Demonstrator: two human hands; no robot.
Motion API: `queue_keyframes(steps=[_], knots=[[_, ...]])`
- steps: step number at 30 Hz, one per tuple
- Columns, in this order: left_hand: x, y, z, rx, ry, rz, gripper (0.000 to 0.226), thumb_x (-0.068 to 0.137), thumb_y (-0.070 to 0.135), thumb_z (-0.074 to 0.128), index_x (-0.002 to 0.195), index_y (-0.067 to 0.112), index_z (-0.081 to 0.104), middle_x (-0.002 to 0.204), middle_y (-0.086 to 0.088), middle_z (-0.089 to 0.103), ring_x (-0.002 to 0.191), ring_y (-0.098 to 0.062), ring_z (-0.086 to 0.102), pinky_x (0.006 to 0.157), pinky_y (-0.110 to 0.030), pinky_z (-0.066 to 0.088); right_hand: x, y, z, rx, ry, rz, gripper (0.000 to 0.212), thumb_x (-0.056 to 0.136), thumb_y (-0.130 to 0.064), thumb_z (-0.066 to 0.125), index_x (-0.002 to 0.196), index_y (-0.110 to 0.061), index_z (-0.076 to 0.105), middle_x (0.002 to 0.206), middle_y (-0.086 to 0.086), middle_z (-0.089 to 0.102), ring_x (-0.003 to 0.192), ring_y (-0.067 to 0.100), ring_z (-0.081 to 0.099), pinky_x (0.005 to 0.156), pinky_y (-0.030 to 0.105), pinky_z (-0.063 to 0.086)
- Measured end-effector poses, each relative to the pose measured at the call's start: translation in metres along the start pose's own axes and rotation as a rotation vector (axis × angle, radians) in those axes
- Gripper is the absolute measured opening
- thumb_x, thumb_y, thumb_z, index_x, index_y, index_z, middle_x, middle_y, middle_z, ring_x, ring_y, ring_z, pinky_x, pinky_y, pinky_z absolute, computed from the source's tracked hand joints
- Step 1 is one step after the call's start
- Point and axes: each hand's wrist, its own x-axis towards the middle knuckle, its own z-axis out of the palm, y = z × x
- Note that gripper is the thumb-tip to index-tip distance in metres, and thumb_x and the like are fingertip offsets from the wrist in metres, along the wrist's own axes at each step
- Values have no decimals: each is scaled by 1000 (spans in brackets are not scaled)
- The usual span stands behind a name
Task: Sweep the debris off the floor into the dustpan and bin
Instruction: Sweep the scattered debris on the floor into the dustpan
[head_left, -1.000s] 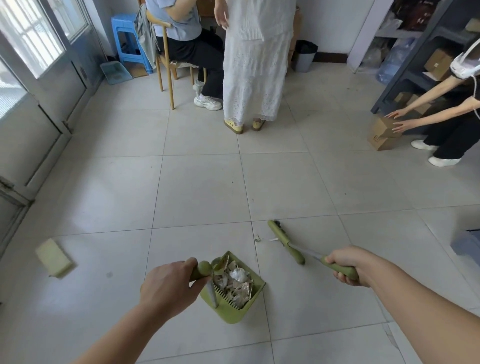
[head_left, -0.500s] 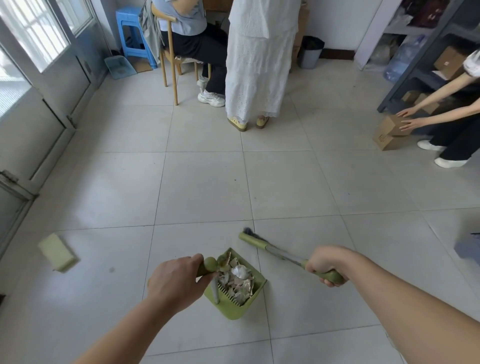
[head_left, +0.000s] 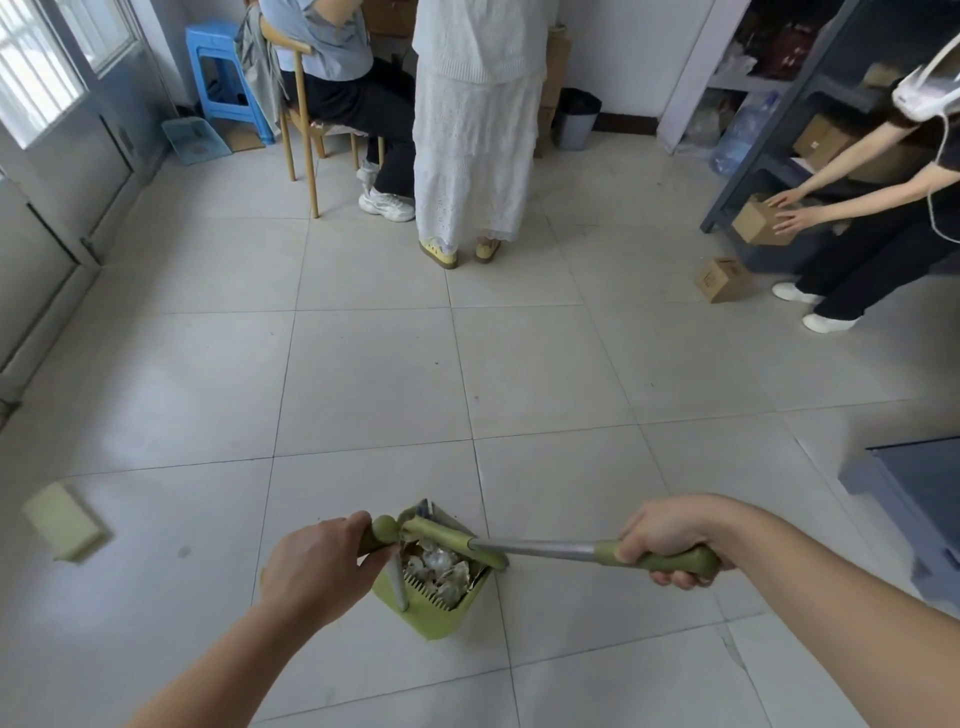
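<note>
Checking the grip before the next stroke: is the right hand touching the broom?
Touching. Head view: the right hand curls round the broom at its green grip.

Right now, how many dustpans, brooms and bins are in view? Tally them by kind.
Dustpans: 2 (green dustpan gripped by the left hand; blue dustpan far left)
Brooms: 1 (broom gripped by the right hand)
Bins: 1 (bin at the back)
Total: 4
</note>
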Motion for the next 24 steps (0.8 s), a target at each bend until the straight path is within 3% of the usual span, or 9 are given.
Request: queue_keyframes(steps=[10, 17, 21, 24], knots=[[-26, -3, 1, 17, 10, 8, 40, 88, 63, 40, 79, 24, 41, 62, 7, 46, 59, -18, 45, 45, -26, 27, -38, 27, -17, 40, 25, -25, 43, 95, -26, 48, 137, -12, 47, 59, 2, 51, 29, 6, 41, 31, 13, 27], [-51, -16, 2, 2, 14, -39, 39, 87, 62, 41, 80, 24, 43, 64, 8, 48, 63, -19, 47, 51, -30, 34, -19, 23, -5, 110, 90, -1, 38, 96, -27, 49, 128, -7, 54, 60, 3, 53, 28, 7, 41, 31, 12, 28], [-63, -22, 6, -8, 22, -49, 40, 87, 62, 42, 78, 23, 41, 60, 7, 45, 60, -19, 46, 49, -30, 32, -4, 3, 25, 128, 105, 14, 16, 97, -23, 47, 98, -8, 53, 62, 5, 49, 24, 7, 39, 31, 10, 28], [-69, -28, 8, -5, 18, -60, 43, 86, 65, 41, 78, 23, 41, 61, 7, 47, 60, -18, 47, 47, -29, 31, 13, -11, 53, 84, 125, 16, 21, 96, -19, 46, 78, -11, 46, 65, 6, 47, 36, 10, 43, 36, 12, 30]])
